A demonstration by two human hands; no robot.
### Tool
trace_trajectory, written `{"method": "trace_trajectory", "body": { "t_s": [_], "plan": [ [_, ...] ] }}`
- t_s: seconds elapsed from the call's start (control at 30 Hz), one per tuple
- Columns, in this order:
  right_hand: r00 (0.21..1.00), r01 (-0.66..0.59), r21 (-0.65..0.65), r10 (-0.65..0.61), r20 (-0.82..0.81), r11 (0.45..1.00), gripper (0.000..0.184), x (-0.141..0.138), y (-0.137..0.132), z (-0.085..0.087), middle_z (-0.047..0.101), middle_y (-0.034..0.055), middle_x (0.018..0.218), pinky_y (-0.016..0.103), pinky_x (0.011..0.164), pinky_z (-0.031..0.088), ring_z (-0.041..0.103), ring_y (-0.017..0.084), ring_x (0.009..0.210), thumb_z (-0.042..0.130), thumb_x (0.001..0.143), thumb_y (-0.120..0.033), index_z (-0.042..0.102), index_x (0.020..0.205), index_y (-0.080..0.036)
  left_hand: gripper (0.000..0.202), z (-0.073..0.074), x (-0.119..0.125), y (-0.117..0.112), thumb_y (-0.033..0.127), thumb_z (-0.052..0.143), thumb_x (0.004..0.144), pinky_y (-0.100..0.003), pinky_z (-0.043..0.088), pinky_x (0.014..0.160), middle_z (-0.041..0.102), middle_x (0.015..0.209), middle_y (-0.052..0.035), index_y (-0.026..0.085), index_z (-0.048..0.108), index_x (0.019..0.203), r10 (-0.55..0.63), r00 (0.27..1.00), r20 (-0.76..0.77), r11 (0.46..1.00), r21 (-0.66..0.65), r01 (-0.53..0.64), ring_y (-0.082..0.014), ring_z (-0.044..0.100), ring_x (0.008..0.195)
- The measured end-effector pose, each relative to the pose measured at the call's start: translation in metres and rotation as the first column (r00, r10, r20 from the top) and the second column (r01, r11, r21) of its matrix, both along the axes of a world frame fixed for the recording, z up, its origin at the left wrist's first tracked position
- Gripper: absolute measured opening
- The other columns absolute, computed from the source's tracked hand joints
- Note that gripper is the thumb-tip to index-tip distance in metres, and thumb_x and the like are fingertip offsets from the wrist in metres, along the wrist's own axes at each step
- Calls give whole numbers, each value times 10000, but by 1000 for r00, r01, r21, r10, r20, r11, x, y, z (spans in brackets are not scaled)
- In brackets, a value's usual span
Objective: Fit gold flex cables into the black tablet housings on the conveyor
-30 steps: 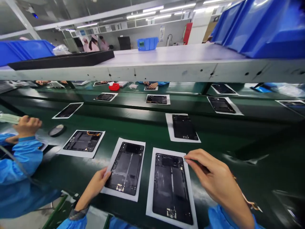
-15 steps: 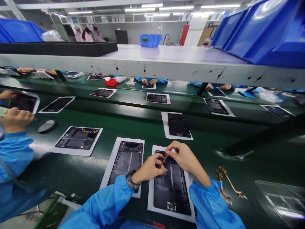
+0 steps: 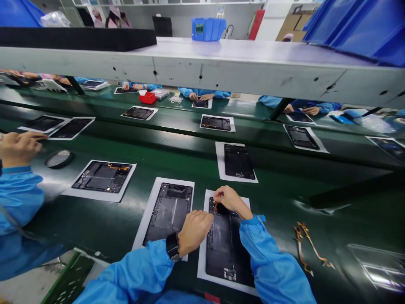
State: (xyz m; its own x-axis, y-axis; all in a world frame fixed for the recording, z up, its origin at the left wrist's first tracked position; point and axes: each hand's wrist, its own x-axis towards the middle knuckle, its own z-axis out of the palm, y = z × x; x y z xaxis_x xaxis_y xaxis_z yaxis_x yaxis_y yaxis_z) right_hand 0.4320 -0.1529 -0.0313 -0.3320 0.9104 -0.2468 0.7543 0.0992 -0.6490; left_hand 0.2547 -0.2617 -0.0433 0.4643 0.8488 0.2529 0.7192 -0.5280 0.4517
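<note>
My right hand [image 3: 230,198] pinches the upper end of a small orange flex cable [image 3: 215,207]. The cable is over the top left corner of a black tablet housing [image 3: 221,249], which lies on a white sheet [image 3: 202,264]. Back upward, my left hand [image 3: 196,230] has its fingers closed at the cable's lower end; the fingertips are partly hidden. A second open tablet housing [image 3: 171,211] lies on its own sheet just left, partly under my left forearm. Two more flex cables [image 3: 311,245] rest on the green bench right of my right sleeve.
A co-worker's hand [image 3: 20,148] is at the left, near a round dark dish [image 3: 58,158]. Further housings [image 3: 238,161] on sheets lie ahead and left. A shelf edge [image 3: 177,71] crosses above, with a dark post [image 3: 354,188] at right. A clear plastic tray [image 3: 376,261] lies lower right.
My left hand has turned back upward and moved slightly down and left. My right hand has shifted slightly left. The co-worker's held tablet now lies on the bench. My view has tilted downward.
</note>
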Motion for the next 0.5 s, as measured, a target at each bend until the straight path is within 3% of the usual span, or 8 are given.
{"method": "trace_trajectory", "body": {
  "t_s": [0.27,0.5],
  "plan": [
    [998,-7,-51,10,58,999,93,-2,8,-15,640,-24,701,213,597,383,574,117,646,703,706,-121,679,759,-194,182,-17,11,3,196,453,990,-276,396,620,621,713,-11,173,608,897,12,998,66,980,199,-25,-161,591,651],
    [986,-15,-168,42,159,986,169,-1,28,-13,599,-43,610,208,524,328,532,106,574,804,605,-187,640,648,-187,179,-21,11,0,202,469,992,-279,437,616,629,723,0,173,618,896,-22,996,85,980,199,4,-151,612,662]
  ]
}}
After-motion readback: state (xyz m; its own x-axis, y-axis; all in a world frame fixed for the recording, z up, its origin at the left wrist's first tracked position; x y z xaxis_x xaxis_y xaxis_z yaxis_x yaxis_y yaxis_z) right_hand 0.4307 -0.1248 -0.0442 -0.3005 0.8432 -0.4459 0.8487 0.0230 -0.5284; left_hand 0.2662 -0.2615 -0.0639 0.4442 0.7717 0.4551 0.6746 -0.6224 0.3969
